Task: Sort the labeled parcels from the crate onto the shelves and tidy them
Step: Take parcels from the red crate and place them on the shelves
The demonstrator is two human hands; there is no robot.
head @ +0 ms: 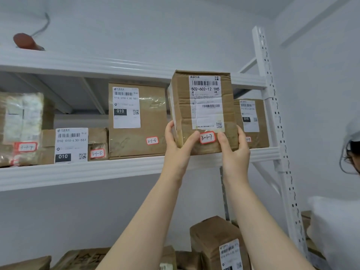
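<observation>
I hold a brown cardboard parcel (pixel 202 110) tagged 3-1-7 up at the middle shelf (pixel 78 175). My left hand (pixel 178 147) grips its lower left corner and my right hand (pixel 233 151) grips its lower right corner, thumbs on the front face. The parcel's bottom sits at the shelf's front edge, between the parcel tagged 3-1-6 (pixel 137 119) on its left and a smaller labeled parcel (pixel 251 121) behind it on the right, whose tag is partly hidden.
Further left on the same shelf stand the parcel tagged 3-1-5 (pixel 74 146) and a plastic-wrapped one (pixel 21 129). A white upright post (pixel 276 121) bounds the shelf at right. More parcels (pixel 216 242) lie on the level below. Another person's head (pixel 352 151) is at the right edge.
</observation>
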